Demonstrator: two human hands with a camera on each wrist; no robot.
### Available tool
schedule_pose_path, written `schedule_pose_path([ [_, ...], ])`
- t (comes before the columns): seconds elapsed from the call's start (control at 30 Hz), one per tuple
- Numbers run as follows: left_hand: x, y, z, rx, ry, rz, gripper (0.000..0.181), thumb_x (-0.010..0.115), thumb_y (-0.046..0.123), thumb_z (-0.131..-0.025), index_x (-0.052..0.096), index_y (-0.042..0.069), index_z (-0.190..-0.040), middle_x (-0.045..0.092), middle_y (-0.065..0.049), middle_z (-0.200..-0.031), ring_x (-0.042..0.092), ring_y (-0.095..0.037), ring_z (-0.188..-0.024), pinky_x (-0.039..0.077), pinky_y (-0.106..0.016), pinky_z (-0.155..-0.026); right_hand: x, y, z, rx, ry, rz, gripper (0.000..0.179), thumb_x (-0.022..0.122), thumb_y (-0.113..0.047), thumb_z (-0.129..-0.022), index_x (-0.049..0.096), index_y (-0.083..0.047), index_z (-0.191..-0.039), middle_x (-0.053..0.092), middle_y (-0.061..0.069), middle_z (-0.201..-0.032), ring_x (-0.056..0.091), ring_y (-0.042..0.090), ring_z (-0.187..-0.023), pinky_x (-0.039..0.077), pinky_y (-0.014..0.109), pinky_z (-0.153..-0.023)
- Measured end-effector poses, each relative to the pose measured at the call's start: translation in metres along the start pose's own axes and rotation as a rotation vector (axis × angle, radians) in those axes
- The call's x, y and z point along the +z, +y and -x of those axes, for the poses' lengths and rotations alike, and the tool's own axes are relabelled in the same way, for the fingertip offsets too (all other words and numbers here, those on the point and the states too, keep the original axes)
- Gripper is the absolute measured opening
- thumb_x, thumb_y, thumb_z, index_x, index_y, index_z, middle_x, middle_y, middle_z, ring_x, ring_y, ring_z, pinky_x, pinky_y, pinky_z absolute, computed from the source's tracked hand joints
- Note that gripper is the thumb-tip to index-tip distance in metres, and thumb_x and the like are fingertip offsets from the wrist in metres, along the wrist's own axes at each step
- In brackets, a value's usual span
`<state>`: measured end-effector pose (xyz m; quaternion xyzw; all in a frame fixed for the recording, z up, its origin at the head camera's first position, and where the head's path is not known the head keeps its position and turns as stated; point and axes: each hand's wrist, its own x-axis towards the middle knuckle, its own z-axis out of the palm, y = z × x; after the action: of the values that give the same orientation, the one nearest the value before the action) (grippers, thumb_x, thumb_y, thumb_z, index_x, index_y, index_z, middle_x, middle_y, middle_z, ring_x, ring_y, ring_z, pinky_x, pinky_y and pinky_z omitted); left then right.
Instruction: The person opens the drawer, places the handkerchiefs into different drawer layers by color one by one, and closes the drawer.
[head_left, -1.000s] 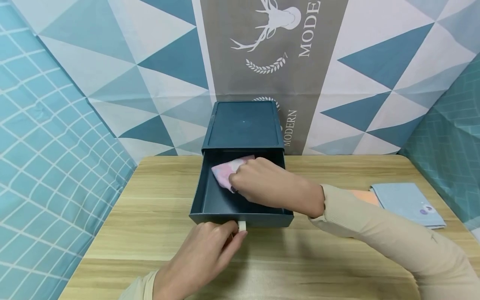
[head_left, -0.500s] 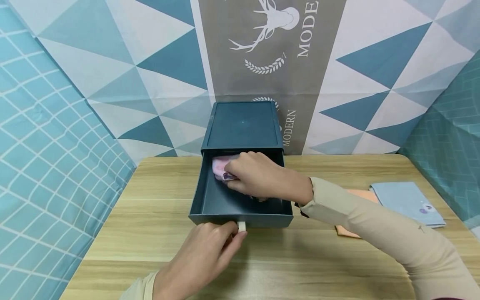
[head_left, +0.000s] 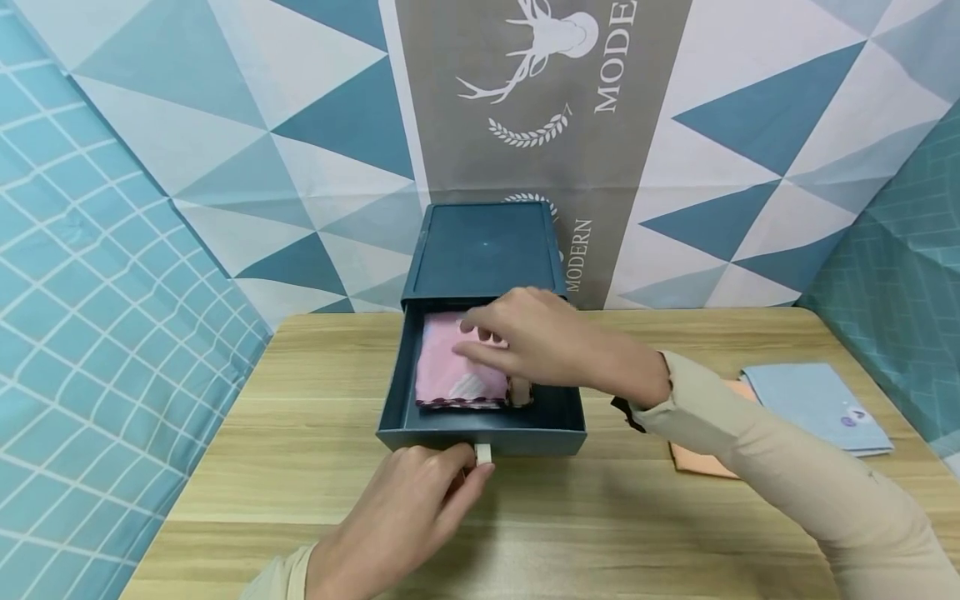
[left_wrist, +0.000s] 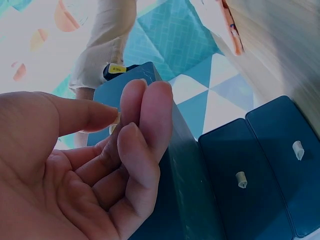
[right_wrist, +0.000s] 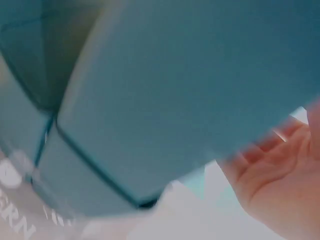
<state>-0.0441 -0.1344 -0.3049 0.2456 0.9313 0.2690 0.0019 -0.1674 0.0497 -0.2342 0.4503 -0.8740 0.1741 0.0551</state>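
Observation:
A dark blue storage box [head_left: 486, 250] has its top drawer [head_left: 536, 442] pulled out. My left hand [head_left: 401, 512] pinches the small white knob [head_left: 483, 453] on that drawer's front. Inside the drawer lies a folded pink handkerchief [head_left: 450, 371] with a dark scalloped edge. Beside it, a tan patch with dark edging [head_left: 519, 392] shows, partly under my right hand [head_left: 525, 333]. That hand is over the handkerchief with fingers spread and loosely bent, gripping nothing; whether the fingertips touch the cloth is unclear. In the right wrist view the drawer's wall hides the fingertips.
Two closed drawers with white knobs, a middle one [left_wrist: 220, 190] and a lower one [left_wrist: 285, 165], show in the left wrist view. On the wooden table [head_left: 315, 467], a light blue folded cloth [head_left: 813, 404] overlaps an orange one [head_left: 701, 462] at the right. Patterned sheets stand behind.
My right hand has laid the bunched handkerchief flat in the drawer and let go, its fingers now spread. My left hand stays at the knob.

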Motion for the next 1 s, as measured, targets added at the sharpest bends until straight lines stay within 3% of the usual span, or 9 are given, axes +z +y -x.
schedule_pose_path([
  [0.13,0.001,0.000,0.000,-0.003,0.010,-0.003,0.039,0.051,0.040,-0.104,0.056,0.022,-0.070,0.039,0.016,-0.051,0.036,0.004,-0.041,0.034,-0.019,-0.040,-0.016,0.015,0.002,-0.049,0.191,0.089,0.023,0.062,-0.028,-0.099,0.074,-0.009,-0.106,0.074,0.003,-0.097,0.067,0.014,-0.082,0.054,0.030,-0.071],
  [0.23,0.001,0.000,0.000,-0.011,0.012,-0.008,0.039,0.051,0.040,-0.104,0.056,0.022,-0.069,0.038,0.016,-0.051,0.035,0.004,-0.041,0.033,-0.019,-0.040,-0.027,0.035,0.004,-0.009,0.248,0.137,0.025,0.062,-0.026,-0.099,0.072,-0.007,-0.112,0.072,0.009,-0.109,0.066,0.022,-0.099,0.053,0.039,-0.084],
  [0.37,0.001,0.001,0.000,-0.019,0.003,-0.005,0.039,0.052,0.040,-0.103,0.057,0.022,-0.069,0.038,0.015,-0.051,0.035,0.003,-0.041,0.033,-0.019,-0.040,-0.034,0.064,0.009,0.067,0.143,0.097,0.032,0.064,-0.026,-0.099,0.068,-0.004,-0.122,0.067,0.012,-0.124,0.061,0.027,-0.119,0.042,0.048,-0.104],
  [0.5,0.002,0.001,0.000,-0.023,-0.002,0.009,0.038,0.054,0.037,-0.103,0.057,0.022,-0.069,0.037,0.015,-0.050,0.035,0.003,-0.041,0.033,-0.019,-0.040,-0.035,0.087,0.013,0.082,0.035,-0.019,0.033,0.066,-0.027,-0.097,0.070,-0.005,-0.122,0.066,0.013,-0.128,0.062,0.027,-0.120,0.039,0.050,-0.108],
  [0.57,0.001,0.001,0.000,-0.028,-0.005,0.024,0.036,0.056,0.035,-0.102,0.058,0.021,-0.069,0.038,0.015,-0.050,0.035,0.003,-0.041,0.033,-0.019,-0.040,-0.036,0.095,0.015,0.095,0.008,-0.081,0.035,0.068,-0.030,-0.095,0.070,-0.008,-0.122,0.064,0.011,-0.132,0.060,0.026,-0.123,0.043,0.048,-0.103],
  [0.73,0.001,0.002,0.000,-0.034,-0.003,0.044,0.037,0.055,0.036,-0.102,0.058,0.022,-0.068,0.038,0.015,-0.051,0.036,0.003,-0.042,0.034,-0.020,-0.040,-0.039,0.105,0.018,0.120,-0.022,-0.178,0.041,0.073,-0.036,-0.091,0.070,-0.013,-0.124,0.058,0.007,-0.140,0.051,0.024,-0.134,0.043,0.046,-0.097],
  [1.0,0.000,0.000,-0.002,-0.015,0.027,0.035,0.039,0.054,0.038,-0.103,0.055,0.024,-0.067,0.038,0.015,-0.050,0.033,0.004,-0.041,0.032,-0.019,-0.040,-0.032,0.113,0.021,0.160,0.021,-0.242,0.043,0.078,-0.039,-0.086,0.071,-0.017,-0.123,0.058,0.001,-0.140,0.048,0.017,-0.136,0.030,0.049,-0.114],
])
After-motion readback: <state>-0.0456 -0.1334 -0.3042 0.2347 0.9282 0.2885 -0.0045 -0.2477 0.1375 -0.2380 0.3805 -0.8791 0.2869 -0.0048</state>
